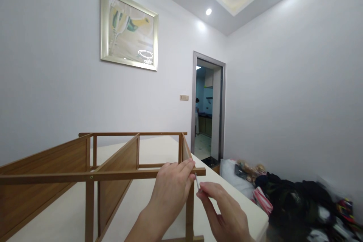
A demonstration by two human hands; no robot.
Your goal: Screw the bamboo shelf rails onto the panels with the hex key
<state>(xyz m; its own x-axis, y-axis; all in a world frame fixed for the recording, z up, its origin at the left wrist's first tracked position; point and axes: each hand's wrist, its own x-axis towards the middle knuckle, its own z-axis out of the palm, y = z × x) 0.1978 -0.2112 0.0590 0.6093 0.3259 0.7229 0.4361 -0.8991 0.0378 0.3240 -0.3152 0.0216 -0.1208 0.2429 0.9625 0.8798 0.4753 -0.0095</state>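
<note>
A brown wooden shelf frame (121,175) with slatless panels lies on its side on a cream tabletop (227,200). My left hand (172,185) is closed around the front rail near its right end, thumb and fingers at the corner joint. In my right hand (224,211), thumb and forefinger pinch a thin metal hex key (197,182). Its upper tip meets the underside of the rail end, beside my left fingertips; the exact contact point is hidden. A bolt head (91,177) shows farther left on the same rail.
Dark clothes and bags (297,200) are heaped right of the table, beside a white bundle (235,174). Beyond the table's far edge a doorway (210,109) opens onto another room, where a person (197,117) is partly visible. A framed picture (129,28) hangs on the wall.
</note>
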